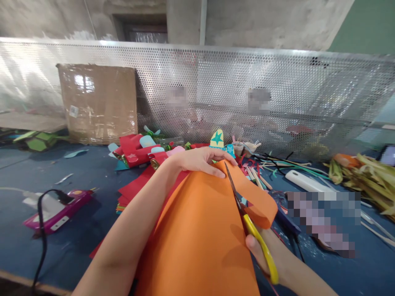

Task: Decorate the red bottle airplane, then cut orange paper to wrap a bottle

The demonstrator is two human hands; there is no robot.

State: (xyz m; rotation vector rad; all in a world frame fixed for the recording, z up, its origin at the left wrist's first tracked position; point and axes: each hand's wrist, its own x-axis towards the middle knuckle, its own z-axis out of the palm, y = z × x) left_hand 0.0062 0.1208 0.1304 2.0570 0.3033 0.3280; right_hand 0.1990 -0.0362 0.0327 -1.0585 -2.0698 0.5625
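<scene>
A large orange sheet, curved upward, fills the lower middle of the view. My left hand grips its far edge, thumb on the near face and fingers behind. In my right hand is a pair of scissors with yellow handles, its thumb through one loop. The dark blades lie along a cut near the sheet's right side. A partly cut orange strip curls away to the right of the blades. The other fingers of my right hand are mostly hidden behind the handles and strip.
Red sheets are stacked beneath my left arm, with red paper pieces behind. A magenta power strip with a black cord lies left. Right are a white tool and corn husks. A perforated metal panel bounds the back.
</scene>
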